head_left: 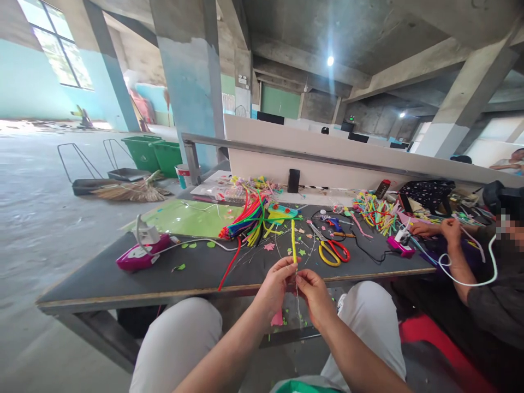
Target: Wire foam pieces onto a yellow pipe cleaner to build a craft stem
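Head view showed both hands raised together just in front of the near edge of the dark worktable (123, 278), above the person's knees. The left hand (275, 286) and the right hand (314, 292) each had their fingers pinched shut on the lower end of a yellow pipe cleaner (293, 240), which stood nearly upright between them, its top reaching over the table. A thin wire hung down below the fingers. Just right of the stem lay yellow-handled scissors (329, 254) beside red-handled ones (340, 250). Farther back and left sat a bundle of coloured pipe cleaners (245, 218), and at the near left a pink glue gun (141, 251). At far right, a co-worker's hand (450, 232) rested on the table.
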Available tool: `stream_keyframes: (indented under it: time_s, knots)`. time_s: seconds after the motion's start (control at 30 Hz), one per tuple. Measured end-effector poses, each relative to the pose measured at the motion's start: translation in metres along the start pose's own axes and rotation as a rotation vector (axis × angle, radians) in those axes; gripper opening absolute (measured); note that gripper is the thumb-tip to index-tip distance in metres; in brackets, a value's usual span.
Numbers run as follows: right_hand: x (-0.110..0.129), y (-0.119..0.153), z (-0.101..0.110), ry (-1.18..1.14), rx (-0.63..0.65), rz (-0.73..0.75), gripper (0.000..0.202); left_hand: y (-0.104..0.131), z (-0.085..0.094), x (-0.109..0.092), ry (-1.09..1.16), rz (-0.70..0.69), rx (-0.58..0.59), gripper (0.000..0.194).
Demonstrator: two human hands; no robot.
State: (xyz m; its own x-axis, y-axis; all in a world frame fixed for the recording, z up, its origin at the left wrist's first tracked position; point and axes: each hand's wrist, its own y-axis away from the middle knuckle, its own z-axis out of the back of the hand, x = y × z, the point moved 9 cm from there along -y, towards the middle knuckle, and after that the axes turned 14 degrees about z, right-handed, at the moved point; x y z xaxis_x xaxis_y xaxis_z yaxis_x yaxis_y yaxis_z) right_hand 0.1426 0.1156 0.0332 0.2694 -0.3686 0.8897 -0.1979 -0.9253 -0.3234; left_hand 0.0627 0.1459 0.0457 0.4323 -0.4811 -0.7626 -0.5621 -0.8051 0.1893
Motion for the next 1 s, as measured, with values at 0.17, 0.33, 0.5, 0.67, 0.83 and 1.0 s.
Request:
stream_keyframes:
  time_s: [0.17, 0.33, 0.5, 0.67, 0.83, 1.0]
  knots:
    - [-0.007, 0.007, -0.005, -0.044, 0.002, -0.085, 0.018, 0.002, 0.009, -0.023, -0.055, -0.090, -0.076, 0.035]
    - [-0.002, 0.006, -0.008, -0.018, -0.031, -0.064, 0.019, 0.001, 0.014, -0.034, -0.130, -0.185, -0.088, 0.032]
    - [0.005, -0.003, -0.007, -0.002, -0.089, 0.005, 0.025, 0.002, 0.008, -0.034, -0.126, -0.185, -0.028, 0.033]
    - [0.012, -0.020, -0.003, -0.287, 0.005, -0.042, 0.024, 0.010, -0.004, -0.040, -0.100, -0.186, 0.062, 0.039]
    - [0.015, -0.026, 0.005, -0.519, 0.173, -0.136, 0.024, 0.010, -0.006, -0.043, -0.132, -0.208, 0.048, 0.037]
    - [-0.008, -0.027, 0.012, -0.583, 0.219, -0.202, 0.026, 0.001, -0.002, -0.033, -0.186, -0.179, -0.014, 0.035]
